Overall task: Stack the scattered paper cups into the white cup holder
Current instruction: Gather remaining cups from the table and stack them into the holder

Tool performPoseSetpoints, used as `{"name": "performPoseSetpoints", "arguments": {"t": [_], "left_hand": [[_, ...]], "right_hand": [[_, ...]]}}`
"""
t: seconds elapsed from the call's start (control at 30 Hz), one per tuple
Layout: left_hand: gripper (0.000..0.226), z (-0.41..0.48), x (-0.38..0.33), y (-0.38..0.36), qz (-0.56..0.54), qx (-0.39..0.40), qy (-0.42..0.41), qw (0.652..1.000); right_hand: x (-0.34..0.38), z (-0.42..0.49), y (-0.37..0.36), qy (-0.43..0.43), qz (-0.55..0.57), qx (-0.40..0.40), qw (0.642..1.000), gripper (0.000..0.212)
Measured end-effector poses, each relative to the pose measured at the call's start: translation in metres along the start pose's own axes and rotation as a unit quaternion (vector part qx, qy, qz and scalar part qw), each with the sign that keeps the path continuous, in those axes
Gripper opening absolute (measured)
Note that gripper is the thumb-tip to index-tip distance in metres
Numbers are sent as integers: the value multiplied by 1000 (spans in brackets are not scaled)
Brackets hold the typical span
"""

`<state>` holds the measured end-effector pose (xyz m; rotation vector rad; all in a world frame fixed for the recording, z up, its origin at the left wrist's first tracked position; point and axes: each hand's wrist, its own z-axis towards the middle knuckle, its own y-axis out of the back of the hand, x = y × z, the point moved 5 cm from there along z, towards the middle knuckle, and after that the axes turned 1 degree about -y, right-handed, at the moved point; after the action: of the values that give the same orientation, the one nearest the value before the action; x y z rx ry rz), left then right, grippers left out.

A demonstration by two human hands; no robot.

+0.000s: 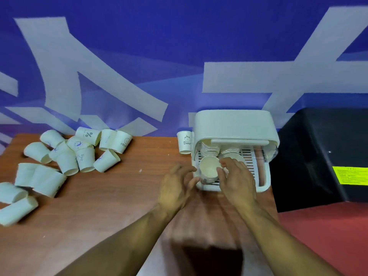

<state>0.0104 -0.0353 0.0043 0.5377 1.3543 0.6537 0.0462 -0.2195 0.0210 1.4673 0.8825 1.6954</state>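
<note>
Brown wood-grain tabletop (pixel 139 196) carrying the whole scene, seen from the head camera. At its right end stands the white plastic cup holder (pixel 235 124), a box with its rounded lid raised and a slatted tray inside. Nested stacks of white paper cups (pixel 209 150) already fill the tray's rear. A loose pile of white printed paper cups (pixel 79 154), most lying on their sides, remains well apart at the table's left. A single upright cup printed "Bear" (pixel 185 142) stands against the holder's left wall.

The right hand (pixel 237 178) reaches into the holder, fingers curled against the rim of an upright white paper cup (pixel 208 169) at the tray's front-left corner. The left hand (pixel 175 184) hangs slack and empty-fingered just beside that corner; contact with the holder cannot be told.

Probable risks:
- The thin rim may buckle under too firm a pinch.
- The cup may seat askew if lowered off-axis, so later cups jam or lean.
- The light holder may slide if pushed without bracing.
- A sweeping forearm could roll the lying cups off the table edge.
</note>
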Motion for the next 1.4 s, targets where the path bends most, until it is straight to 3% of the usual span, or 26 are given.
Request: {"name": "performPoseSetpoints", "arguments": {"t": [0.27, 0.6, 0.87, 1.07, 1.27, 1.4], "left_hand": [[20, -81, 64, 114, 57, -87, 86, 991], [16, -152, 159, 247, 62, -237, 186, 951], [13, -184, 257, 313, -19, -280, 256, 925], [10, -233, 351, 341, -90, -294, 381, 872], [6, -243, 409, 350, -149, -312, 466, 815], [14, -234, 432, 346, -179, -314, 483, 798]], "right_hand": [[132, -28, -30, 126, 48, 35, 990, 17], [321, -70, -88, 268, 48, 117, 955, 22], [428, -91, -184, 273, 34, 198, 941, 22], [498, -102, -266, 265, 21, 259, 929, 20], [516, -105, -327, 269, -89, 274, 919, 29], [513, -91, -350, 235, -145, 267, 923, 32]]}}
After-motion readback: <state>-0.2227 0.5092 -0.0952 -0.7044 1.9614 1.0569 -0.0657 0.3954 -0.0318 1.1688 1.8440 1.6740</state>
